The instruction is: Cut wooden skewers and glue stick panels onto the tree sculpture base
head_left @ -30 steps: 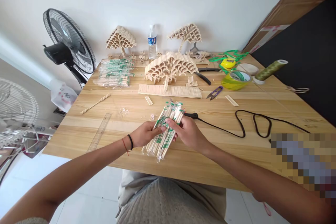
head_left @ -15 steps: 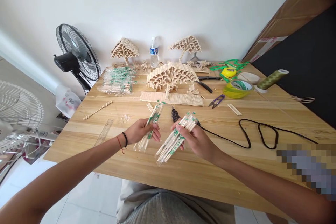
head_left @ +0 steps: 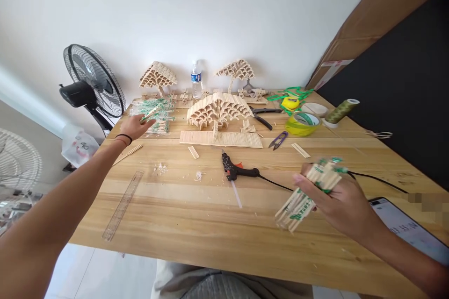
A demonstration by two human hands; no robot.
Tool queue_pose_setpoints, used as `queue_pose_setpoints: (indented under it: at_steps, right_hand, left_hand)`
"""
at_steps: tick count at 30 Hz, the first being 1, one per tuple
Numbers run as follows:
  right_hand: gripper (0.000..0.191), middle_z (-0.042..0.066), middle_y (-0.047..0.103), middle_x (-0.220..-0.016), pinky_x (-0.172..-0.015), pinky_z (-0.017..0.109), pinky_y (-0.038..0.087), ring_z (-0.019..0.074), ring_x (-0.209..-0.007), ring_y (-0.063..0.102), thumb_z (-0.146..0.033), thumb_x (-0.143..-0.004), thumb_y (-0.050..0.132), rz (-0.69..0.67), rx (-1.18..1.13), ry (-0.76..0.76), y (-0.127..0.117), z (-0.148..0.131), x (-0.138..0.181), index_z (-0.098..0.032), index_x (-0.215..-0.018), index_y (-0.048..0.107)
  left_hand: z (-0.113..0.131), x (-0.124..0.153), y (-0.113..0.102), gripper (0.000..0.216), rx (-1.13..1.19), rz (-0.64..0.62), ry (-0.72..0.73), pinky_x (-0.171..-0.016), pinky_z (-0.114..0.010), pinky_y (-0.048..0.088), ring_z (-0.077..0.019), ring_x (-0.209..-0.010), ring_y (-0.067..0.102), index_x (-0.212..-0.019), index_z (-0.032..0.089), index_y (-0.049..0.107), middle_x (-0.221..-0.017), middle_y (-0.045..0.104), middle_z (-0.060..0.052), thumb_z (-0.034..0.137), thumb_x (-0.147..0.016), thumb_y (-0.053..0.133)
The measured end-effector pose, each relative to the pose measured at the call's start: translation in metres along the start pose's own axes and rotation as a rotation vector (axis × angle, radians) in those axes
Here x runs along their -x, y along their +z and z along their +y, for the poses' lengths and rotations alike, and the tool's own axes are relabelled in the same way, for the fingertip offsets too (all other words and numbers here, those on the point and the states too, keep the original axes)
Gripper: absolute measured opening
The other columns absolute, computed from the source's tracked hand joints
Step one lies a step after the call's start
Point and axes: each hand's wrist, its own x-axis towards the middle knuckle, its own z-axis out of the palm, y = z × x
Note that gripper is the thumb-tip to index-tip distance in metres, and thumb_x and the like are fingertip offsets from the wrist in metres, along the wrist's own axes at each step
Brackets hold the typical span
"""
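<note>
My right hand (head_left: 333, 201) is closed round a bundle of chopsticks in clear wrappers with green print (head_left: 298, 208), held above the right front of the table. My left hand (head_left: 135, 127) reaches to the back left, fingers round some wrapped chopsticks (head_left: 152, 112) at the pile of wrapped chopsticks (head_left: 163, 126). Whether these chopsticks touch the pile I cannot tell. Between my hands, a black hot glue gun (head_left: 240, 170) lies on its side, a glue stick poking out. Behind it stands a tree-shaped model of wooden sticks (head_left: 219, 110) on a flat slatted base (head_left: 220, 139).
A clear ruler (head_left: 122, 205) lies at front left, a phone (head_left: 407, 226) at front right. Purple snips (head_left: 278, 140), yellow tape (head_left: 302, 124), a thread spool (head_left: 342, 112) and a bottle (head_left: 196, 79) stand or lie farther back. The glue gun's cord (head_left: 277, 183) runs right.
My left hand has moved from the middle to the pile at back left with its chopsticks. My right hand has carried its bundle rightward, uncovering the glue gun. The phone now shows.
</note>
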Motion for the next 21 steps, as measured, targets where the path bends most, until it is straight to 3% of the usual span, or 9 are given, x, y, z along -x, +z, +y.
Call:
queue_pose_setpoints:
  at_steps: [3, 6, 10, 13, 15, 17, 21]
  right_hand:
    - [0.051, -0.001, 0.057, -0.06, -0.06, 0.031, 0.043, 0.0155, -0.053, 0.055, -0.058, -0.1, 0.051, 0.074, 0.075, -0.085, -0.002, 0.008, 0.013, -0.022, -0.064, 0.056]
    - [0.033, 0.002, 0.066, -0.077, -0.063, 0.029, 0.047, 0.0157, -0.061, 0.061, -0.045, -0.102, 0.052, -0.012, -0.012, -0.07, 0.0, 0.01, 0.026, -0.022, -0.086, 0.069]
    - [0.023, 0.001, 0.065, -0.078, -0.062, 0.027, 0.046, 0.0151, -0.064, 0.061, -0.032, -0.102, 0.054, -0.079, -0.074, -0.092, 0.0, 0.006, 0.034, -0.022, -0.089, 0.07]
    - [0.028, 0.0, 0.06, -0.073, -0.061, 0.027, 0.043, 0.0148, -0.063, 0.057, -0.031, -0.101, 0.056, -0.101, -0.056, -0.109, -0.003, 0.004, 0.037, -0.022, -0.075, 0.062]
    - [0.037, -0.002, 0.053, -0.066, -0.056, 0.028, 0.04, 0.0141, -0.057, 0.052, -0.035, -0.102, 0.053, -0.126, -0.029, -0.057, -0.005, 0.003, 0.038, -0.022, -0.067, 0.054]
    - [0.039, -0.001, 0.055, -0.066, -0.055, 0.028, 0.041, 0.0145, -0.056, 0.053, -0.039, -0.103, 0.048, -0.147, -0.007, 0.0, -0.008, 0.003, 0.039, -0.022, -0.069, 0.059]
    - [0.042, 0.003, 0.068, -0.076, -0.061, 0.031, 0.05, 0.0183, -0.062, 0.064, -0.051, -0.101, 0.046, -0.154, 0.034, 0.033, -0.015, 0.0, 0.039, -0.025, -0.085, 0.075]
  left_hand:
    - [-0.003, -0.023, 0.008, 0.054, -0.265, 0.02, 0.048, -0.069, -0.035, 0.041, -0.0329, -0.084, 0.063, -0.093, 0.017, 0.063, -0.084, 0.068, -0.013, 0.067, -0.09, 0.041]
    - [0.001, -0.042, 0.023, 0.061, -0.354, 0.018, 0.172, -0.088, -0.044, 0.045, -0.0384, -0.102, 0.064, -0.112, 0.012, 0.063, -0.104, 0.07, -0.021, 0.063, -0.092, 0.037]
    - [0.003, -0.054, 0.043, 0.072, -0.328, -0.016, 0.24, -0.109, -0.055, 0.034, -0.0439, -0.131, 0.05, -0.131, 0.009, 0.058, -0.136, 0.058, -0.027, 0.066, -0.09, 0.042]
    - [0.0, -0.055, 0.049, 0.078, -0.263, -0.043, 0.206, -0.113, -0.061, 0.028, -0.047, -0.139, 0.041, -0.143, 0.011, 0.051, -0.15, 0.046, -0.028, 0.067, -0.088, 0.045]
    - [0.0, -0.051, 0.045, 0.073, -0.187, 0.033, 0.193, -0.112, -0.064, 0.028, -0.0478, -0.139, 0.04, -0.143, 0.013, 0.051, -0.151, 0.045, -0.027, 0.063, -0.09, 0.045]
    - [0.004, -0.043, 0.033, 0.061, -0.088, 0.187, 0.185, -0.108, -0.064, 0.032, -0.0464, -0.135, 0.043, -0.137, 0.016, 0.056, -0.143, 0.051, -0.026, 0.055, -0.093, 0.045]
    - [0.024, -0.004, -0.002, 0.031, 0.149, 0.444, 0.36, -0.095, -0.049, 0.046, -0.0323, -0.103, 0.06, -0.107, 0.016, 0.068, -0.101, 0.064, -0.015, 0.04, -0.092, 0.053]
